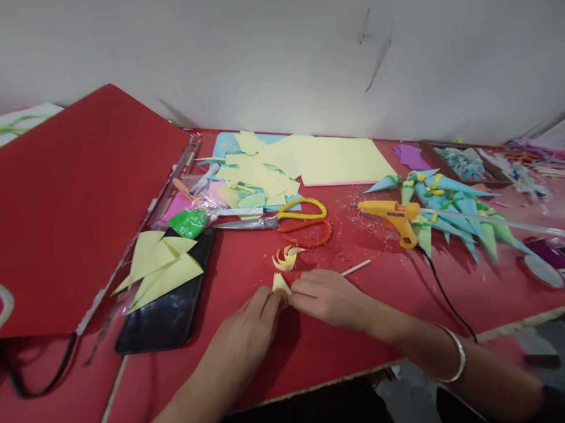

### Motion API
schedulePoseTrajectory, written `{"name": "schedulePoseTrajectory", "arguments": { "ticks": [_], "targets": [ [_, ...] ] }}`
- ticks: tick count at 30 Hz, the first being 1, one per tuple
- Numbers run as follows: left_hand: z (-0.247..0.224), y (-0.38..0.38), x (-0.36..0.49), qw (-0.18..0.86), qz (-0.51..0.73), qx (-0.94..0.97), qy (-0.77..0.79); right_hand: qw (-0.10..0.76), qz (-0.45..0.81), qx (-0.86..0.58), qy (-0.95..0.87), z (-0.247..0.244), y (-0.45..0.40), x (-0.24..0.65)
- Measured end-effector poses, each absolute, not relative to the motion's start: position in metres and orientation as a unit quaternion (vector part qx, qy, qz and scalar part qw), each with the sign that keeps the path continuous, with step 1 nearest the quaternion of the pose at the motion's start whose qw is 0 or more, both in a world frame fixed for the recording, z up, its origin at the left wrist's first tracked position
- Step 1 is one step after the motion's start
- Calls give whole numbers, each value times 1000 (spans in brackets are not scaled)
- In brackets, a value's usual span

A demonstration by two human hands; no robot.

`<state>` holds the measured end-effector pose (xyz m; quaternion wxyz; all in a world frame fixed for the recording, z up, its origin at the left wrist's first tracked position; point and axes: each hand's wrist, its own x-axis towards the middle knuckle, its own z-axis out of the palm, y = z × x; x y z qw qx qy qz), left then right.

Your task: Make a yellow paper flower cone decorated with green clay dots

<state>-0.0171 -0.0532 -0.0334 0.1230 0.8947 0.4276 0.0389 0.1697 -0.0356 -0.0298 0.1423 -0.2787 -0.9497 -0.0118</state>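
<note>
Between my two hands, low over the red table, is a small piece of yellow paper (280, 283) with a cut, pointed top edge. My left hand (254, 320) pinches it from the left. From the right, the fingers of my right hand (322, 298) close on its other side; their tips are partly hidden. Just beyond lies a curled, fringed yellow paper strip (287, 258). A thin pale stick (356, 268) rests on the table by my right hand. Scissors (278, 221) with one yellow and one red handle loop lie farther back.
A yellow glue gun (391, 217) trails its black cord on the right, against several blue and green paper cones (452, 202). Yellow paper pieces (165, 265) partly cover a black phone (167, 315) at left. Paper scraps (261, 168) and a yellow sheet (341, 160) lie near the wall.
</note>
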Motion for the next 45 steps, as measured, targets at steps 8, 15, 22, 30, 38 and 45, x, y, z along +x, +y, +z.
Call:
{"name": "schedulePoseTrajectory", "arguments": {
  "ticks": [8,15,22,30,38,45],
  "targets": [
    [-24,-50,-14,89,-23,891,445,164,-1,-301,-939,-35,-35,167],
    [-35,-48,-25,139,57,900,409,181,59,-287,-939,-34,-32,173],
    [-25,-39,-27,262,122,860,420,186,-50,-246,-950,-29,-34,173],
    [-27,-39,-27,234,93,884,394,174,-96,-209,-958,-29,-37,172],
    [-36,-47,-32,137,131,906,379,150,20,-297,-943,-34,-40,167],
    [-26,-39,-30,255,149,869,396,222,-32,-263,-938,-30,-40,168]
  ]
}}
